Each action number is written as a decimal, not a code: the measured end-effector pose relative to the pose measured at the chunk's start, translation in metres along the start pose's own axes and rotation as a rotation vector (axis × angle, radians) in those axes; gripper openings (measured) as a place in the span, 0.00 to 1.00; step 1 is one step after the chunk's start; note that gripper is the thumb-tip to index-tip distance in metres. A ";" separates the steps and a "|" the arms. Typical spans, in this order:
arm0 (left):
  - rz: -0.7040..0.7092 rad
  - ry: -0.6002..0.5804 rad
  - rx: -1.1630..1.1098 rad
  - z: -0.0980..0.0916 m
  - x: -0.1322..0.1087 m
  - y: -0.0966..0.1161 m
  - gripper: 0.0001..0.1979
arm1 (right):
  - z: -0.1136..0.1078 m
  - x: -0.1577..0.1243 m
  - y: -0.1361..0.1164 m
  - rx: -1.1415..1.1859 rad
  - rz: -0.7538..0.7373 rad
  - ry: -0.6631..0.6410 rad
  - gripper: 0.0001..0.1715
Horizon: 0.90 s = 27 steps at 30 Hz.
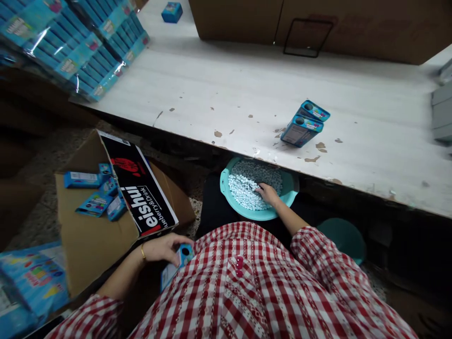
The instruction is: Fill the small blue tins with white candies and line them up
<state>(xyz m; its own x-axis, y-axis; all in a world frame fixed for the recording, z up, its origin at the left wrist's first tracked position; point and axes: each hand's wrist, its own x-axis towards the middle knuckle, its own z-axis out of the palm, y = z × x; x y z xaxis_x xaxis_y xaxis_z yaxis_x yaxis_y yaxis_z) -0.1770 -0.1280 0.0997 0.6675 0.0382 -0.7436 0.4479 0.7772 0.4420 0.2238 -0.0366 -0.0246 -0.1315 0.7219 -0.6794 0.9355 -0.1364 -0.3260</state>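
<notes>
My left hand (164,250) grips a small blue box (171,270) with a dark round hole in its top end, held low against the checked shirt. In my lap rests a turquoise plastic basin (259,215), filled with small white pellets (247,186) that look like candies. My right hand (269,194) reaches into the basin, its fingers bent together among the pellets and the fingertips partly hidden. On the table edge beyond the basin, two blue boxes (302,129) stand upright side by side, each with a dark round spot on top.
To my left, an open cardboard carton (95,235) holds several blue boxes (93,202). Film-wrapped stacks of blue boxes (81,52) sit at the white table's (212,84) left end. Another blue box (172,12) lies behind them. A large brown carton (240,23) stands at the back.
</notes>
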 end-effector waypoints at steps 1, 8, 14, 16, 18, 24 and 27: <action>-0.007 0.027 -0.004 -0.002 0.002 0.006 0.35 | -0.005 -0.004 0.003 0.014 -0.018 0.009 0.21; 0.010 -0.043 0.059 -0.007 0.024 0.028 0.34 | -0.047 -0.035 0.018 0.120 -0.148 0.150 0.20; 0.039 0.235 0.185 -0.020 -0.010 0.048 0.31 | -0.060 -0.051 0.022 0.156 -0.175 0.141 0.18; 0.126 0.479 0.236 -0.022 -0.012 0.069 0.32 | -0.062 -0.053 0.021 0.174 -0.196 0.136 0.19; 0.279 0.677 0.325 -0.021 0.003 0.091 0.30 | -0.068 -0.057 0.019 0.195 -0.227 0.136 0.19; 0.718 0.911 0.490 -0.005 0.115 0.134 0.21 | -0.113 -0.079 0.000 0.222 -0.349 0.137 0.22; 0.745 0.970 0.533 0.002 0.158 0.144 0.19 | -0.134 -0.087 -0.014 0.139 -0.366 0.113 0.21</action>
<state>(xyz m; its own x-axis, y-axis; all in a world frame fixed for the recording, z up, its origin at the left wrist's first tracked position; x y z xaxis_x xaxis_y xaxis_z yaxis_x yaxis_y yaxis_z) -0.0057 -0.0117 0.0467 0.2619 0.9449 -0.1962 0.4882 0.0457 0.8715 0.2666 -0.0064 0.1274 -0.4031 0.8090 -0.4278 0.7794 0.0585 -0.6237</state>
